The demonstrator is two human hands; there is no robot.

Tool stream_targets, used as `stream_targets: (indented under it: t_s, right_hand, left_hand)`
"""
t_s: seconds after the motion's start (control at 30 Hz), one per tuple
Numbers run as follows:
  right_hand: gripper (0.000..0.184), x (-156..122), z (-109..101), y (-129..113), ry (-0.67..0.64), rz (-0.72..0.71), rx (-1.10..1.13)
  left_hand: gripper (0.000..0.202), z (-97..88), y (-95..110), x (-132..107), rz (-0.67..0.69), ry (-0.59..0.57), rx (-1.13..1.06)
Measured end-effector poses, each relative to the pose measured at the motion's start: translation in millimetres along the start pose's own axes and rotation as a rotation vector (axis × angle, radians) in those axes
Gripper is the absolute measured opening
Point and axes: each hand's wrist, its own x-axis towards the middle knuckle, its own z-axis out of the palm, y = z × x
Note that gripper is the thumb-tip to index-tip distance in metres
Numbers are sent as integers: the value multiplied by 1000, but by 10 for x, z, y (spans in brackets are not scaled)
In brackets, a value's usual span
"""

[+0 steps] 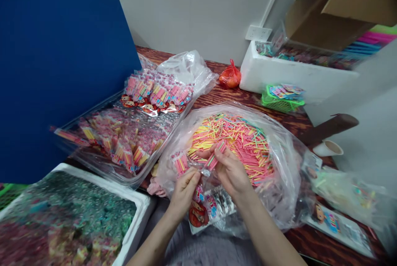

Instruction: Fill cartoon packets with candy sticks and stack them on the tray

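Note:
My left hand (185, 189) is closed in a pinch on the edge of a clear plastic packet (204, 172). A small bundle of thin pink and green sticks (216, 156) sits between the fingers of my right hand (232, 172), its lower end at the packet. Below both hands are printed packets (198, 215) with a red-haired cartoon figure. Just beyond them, a large clear plastic bag (283, 150) lies open around a heap of loose pink, yellow and green sticks (238, 142). One filled packet (180, 162) lies by my left hand.
On the left, a clear tray (173, 134) carries many filled packets (155, 92). A white foam box (141, 204) with coloured pieces stands nearest. Behind are a red bag (230, 77), a green basket (281, 103) and another foam box (279, 67). A paper cup (328, 148) is at right.

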Motion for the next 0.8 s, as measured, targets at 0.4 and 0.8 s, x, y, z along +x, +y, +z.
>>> stream_targets:
  t_s: [0.4, 0.8]
  right_hand:
    - [35, -262, 13, 5, -119, -58, -549]
    - [19, -360, 119, 134, -177, -399, -997]
  left_hand:
    - [31, -93, 41, 4, 25, 34, 9]
    - [31, -139, 142, -74, -101, 19, -178]
